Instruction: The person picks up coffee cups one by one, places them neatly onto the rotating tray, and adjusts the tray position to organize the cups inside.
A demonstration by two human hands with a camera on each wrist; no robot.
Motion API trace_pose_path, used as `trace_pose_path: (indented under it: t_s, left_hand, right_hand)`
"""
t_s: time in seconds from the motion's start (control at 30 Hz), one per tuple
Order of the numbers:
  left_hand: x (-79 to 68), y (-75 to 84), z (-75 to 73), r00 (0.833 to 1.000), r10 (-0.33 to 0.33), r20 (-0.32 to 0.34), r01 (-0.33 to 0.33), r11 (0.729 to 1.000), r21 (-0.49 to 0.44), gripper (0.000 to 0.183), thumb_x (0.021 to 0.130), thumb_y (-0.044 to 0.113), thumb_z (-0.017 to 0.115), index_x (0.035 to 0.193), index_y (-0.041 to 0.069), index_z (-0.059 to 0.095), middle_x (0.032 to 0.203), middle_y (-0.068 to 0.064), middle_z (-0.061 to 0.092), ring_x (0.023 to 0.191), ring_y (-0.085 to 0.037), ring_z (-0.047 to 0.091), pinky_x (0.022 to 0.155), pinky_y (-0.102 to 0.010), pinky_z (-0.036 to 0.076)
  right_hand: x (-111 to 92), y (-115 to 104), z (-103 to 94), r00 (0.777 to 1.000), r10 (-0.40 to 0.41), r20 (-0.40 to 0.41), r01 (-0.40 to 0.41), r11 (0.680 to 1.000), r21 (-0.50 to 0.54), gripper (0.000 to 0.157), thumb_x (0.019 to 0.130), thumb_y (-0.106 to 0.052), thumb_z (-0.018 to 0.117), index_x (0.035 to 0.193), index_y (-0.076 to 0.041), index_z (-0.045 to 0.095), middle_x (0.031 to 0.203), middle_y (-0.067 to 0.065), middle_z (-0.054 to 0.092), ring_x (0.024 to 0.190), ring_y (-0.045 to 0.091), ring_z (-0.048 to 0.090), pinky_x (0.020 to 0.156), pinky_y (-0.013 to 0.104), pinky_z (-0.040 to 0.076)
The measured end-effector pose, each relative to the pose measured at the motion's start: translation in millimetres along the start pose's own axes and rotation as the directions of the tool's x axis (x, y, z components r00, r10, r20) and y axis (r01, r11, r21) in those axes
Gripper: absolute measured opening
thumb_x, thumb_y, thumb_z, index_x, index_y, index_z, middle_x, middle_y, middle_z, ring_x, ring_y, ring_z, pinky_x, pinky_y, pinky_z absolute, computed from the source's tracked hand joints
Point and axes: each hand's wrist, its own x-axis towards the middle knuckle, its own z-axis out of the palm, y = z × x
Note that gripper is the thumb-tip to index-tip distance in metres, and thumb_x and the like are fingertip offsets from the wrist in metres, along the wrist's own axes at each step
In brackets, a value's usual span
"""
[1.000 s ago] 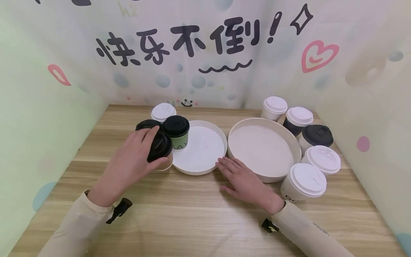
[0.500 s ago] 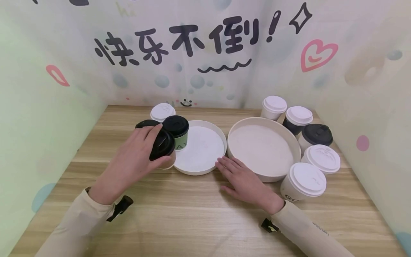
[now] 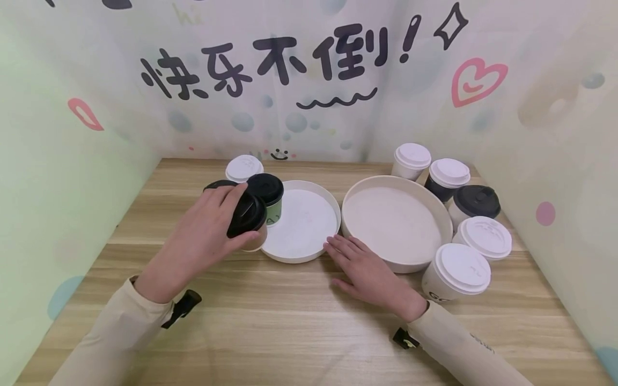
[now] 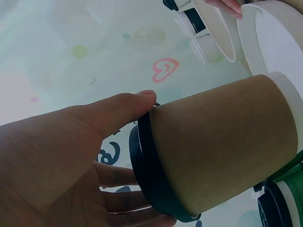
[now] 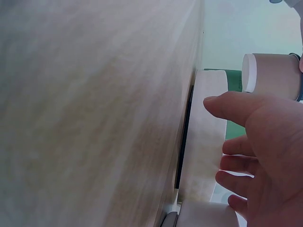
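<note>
Paper cup (image 4: 225,146), brown-walled and capped with a black lid (image 4: 151,172), hangs upside up in the grasp of a person's left hand (image 3: 203,220), thumb on one side of the lid and fingers on the other, its pale base raised at the left edge of a round white tray (image 3: 309,230); whether it is over the rim or just outside cannot be told. The right hand (image 3: 364,271), fingers extended and holding nothing, touches the tray's near-right rim. Likely light and thin-walled, the cup would probably dent under a hard squeeze, and its smooth lid could slip or pop off if made to bear the weight alone; the surer hold looks to be a gentle, even one around the upper wall just below the lid. On the white tray, a green cup (image 3: 273,210), also black-lidded, appears to stand upright toward the left, while another black lid (image 3: 219,184) shows partly behind the hand and a white-lidded cup (image 3: 244,169) stands beyond. Just beside the white tray sits a larger beige tray (image 3: 398,220), its pale floor in view, with five lidded cups (image 3: 475,202) curving along its right, four lids white and one black. Lids hide whatever the cups contain.
</note>
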Motion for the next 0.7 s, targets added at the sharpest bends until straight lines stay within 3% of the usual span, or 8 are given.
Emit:
trace_pose_path:
  t_s: [0.7]
  left_hand:
    - [7.7, 5.5, 0.2, 0.999, 0.012, 0.051, -0.013, 1.0, 0.027, 0.083, 0.084, 0.045, 0.075, 0.145, -0.001, 0.042, 0.133, -0.025, 0.056, 0.123, -0.043, 0.052, 0.102, -0.054, 0.049]
  right_hand:
    - [0.8, -0.6, 0.6, 1.0, 0.009, 0.006, -0.009, 1.0, 0.011, 0.074, 0.09, -0.04, 0.069, 0.15, -0.006, 0.042, 0.155, 0.012, 0.044, 0.147, 0.028, 0.039, 0.123, 0.046, 0.03]
